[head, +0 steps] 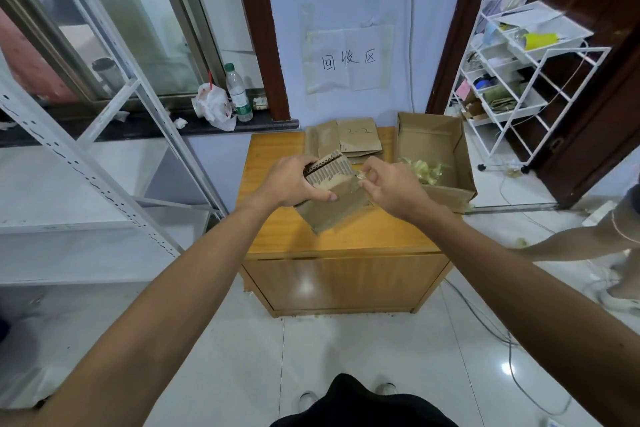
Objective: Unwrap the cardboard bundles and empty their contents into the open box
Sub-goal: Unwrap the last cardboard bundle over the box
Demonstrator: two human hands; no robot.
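Observation:
I hold a folded cardboard bundle (335,191) above the small wooden cabinet (325,236). My left hand (289,182) grips the bundle's left side, with its corrugated edge showing on top. My right hand (389,185) pinches a strip of clear tape at the bundle's right edge. The open cardboard box (434,135) stands at the cabinet's back right, with pale green crumpled material (422,168) inside. Flattened cardboard pieces (346,140), one marked "2-2", lie at the back of the cabinet top.
A white metal shelf frame (104,163) stands at left. A plastic bottle (238,92) and a white bag (213,106) sit on the dark window ledge. A white wire rack (512,80) stands at right. Another person's arm (571,239) reaches in at right. Cables run across the floor.

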